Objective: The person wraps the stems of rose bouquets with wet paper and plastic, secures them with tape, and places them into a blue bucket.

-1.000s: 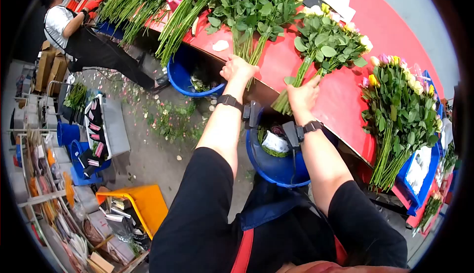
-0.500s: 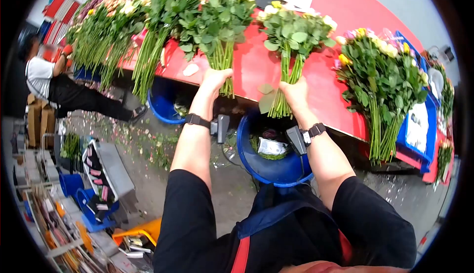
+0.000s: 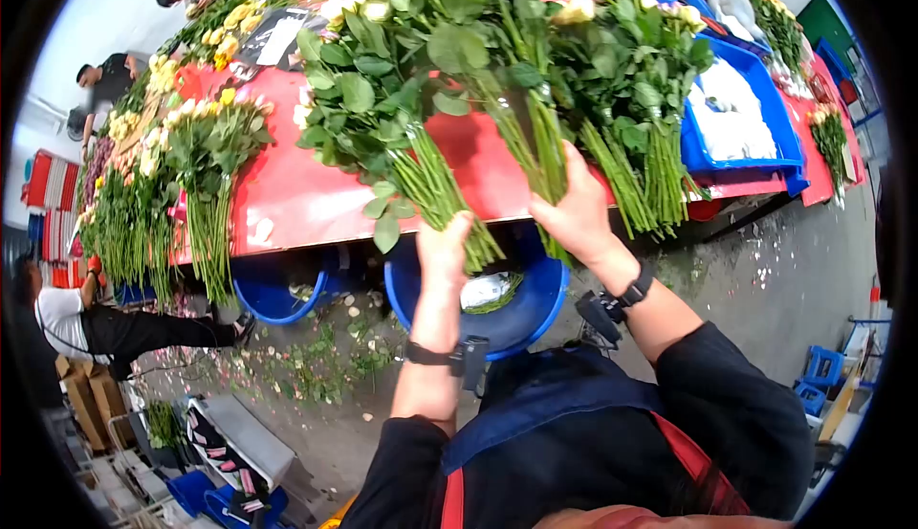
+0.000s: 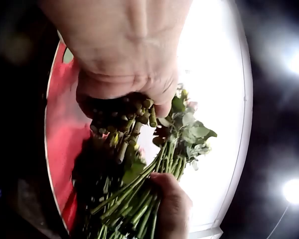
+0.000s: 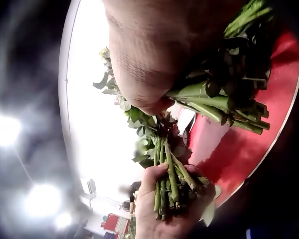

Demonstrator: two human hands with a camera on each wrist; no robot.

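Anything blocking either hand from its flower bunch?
Nothing visible. The left hand grips the left bunch by its stems, and the right hand grips the right bunch the same way, bare skin directly on the stems.

The long bench (image 3: 306, 199) here has a bright red top with a pale edge. Toward its left end I see a row of leafy flower bunches (image 3: 124, 204) lying side by side, stems hanging over the near edge; the closest of them, the end bunch (image 3: 212, 137), has its stems reaching past that edge too. Behind it sit a black sheet (image 3: 251, 43) and white papers (image 3: 277, 41). A pale petal (image 3: 261, 231) rests near the front. On the right, a thick bunch (image 3: 631, 79) lies just beside a blue tray (image 3: 746, 166), whose corner juts beyond the edge.
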